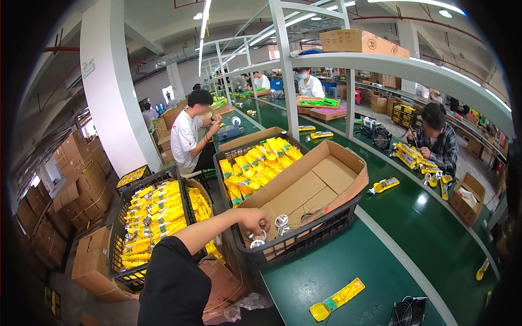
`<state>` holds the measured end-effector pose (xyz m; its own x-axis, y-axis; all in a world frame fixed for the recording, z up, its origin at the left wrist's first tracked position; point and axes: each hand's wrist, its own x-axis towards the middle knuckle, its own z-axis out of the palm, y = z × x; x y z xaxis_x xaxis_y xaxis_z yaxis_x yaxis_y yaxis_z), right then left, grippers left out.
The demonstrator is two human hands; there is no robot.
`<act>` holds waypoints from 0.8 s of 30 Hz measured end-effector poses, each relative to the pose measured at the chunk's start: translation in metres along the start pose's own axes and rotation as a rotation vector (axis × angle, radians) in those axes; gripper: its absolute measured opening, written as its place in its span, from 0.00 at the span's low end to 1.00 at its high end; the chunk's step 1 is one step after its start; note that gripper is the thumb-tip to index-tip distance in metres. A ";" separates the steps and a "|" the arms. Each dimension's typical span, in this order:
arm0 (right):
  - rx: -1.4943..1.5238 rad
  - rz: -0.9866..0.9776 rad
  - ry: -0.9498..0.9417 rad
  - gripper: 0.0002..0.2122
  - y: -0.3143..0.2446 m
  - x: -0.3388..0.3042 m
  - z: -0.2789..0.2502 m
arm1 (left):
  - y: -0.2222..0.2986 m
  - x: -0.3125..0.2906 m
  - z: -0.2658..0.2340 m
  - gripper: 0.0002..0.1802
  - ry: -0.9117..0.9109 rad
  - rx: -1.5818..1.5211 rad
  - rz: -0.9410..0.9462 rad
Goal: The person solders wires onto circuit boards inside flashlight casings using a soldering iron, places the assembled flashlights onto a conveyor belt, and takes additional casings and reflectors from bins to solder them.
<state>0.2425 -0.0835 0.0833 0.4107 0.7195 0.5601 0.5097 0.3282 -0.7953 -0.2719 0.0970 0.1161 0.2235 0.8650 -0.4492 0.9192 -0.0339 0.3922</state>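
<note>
My left hand (253, 221) reaches from a black sleeve into the near-left corner of an open cardboard box (304, 187). Its fingers are curled closed among silver reflector cups (256, 243); whether one is gripped is hidden. More silver cups (282, 223) lie to its right, with thin wires nearby. The box rests in a black plastic crate (304, 239), tilted against another crate full of yellow parts. On the green bench in front lies one yellow flashlight-like housing half (337, 300) with a small green circuit board. My right hand is out of view.
Left of my arm stands a black crate (115, 255) heaped with yellow housings. A green conveyor (418, 217) runs along the right, carrying yellow pieces. A small black fan (408, 312) sits at the bench's front. Co-workers sit at the left (187, 133) and right (443, 144).
</note>
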 end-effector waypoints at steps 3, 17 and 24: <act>0.082 -0.046 0.003 0.16 0.003 0.001 0.001 | 0.009 -0.005 -0.007 0.12 0.105 -0.147 -0.046; 0.041 -0.203 0.108 0.09 0.021 -0.008 0.002 | 0.172 -0.039 0.054 0.08 0.634 -0.446 0.475; 0.039 -0.170 0.048 0.09 0.016 -0.006 0.002 | 0.154 0.034 0.113 0.25 0.366 -0.302 0.223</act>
<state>0.2465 -0.0811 0.0668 0.3574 0.6214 0.6972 0.5455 0.4670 -0.6959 -0.0862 0.0643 0.0705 0.2258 0.9734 -0.0392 0.7155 -0.1384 0.6848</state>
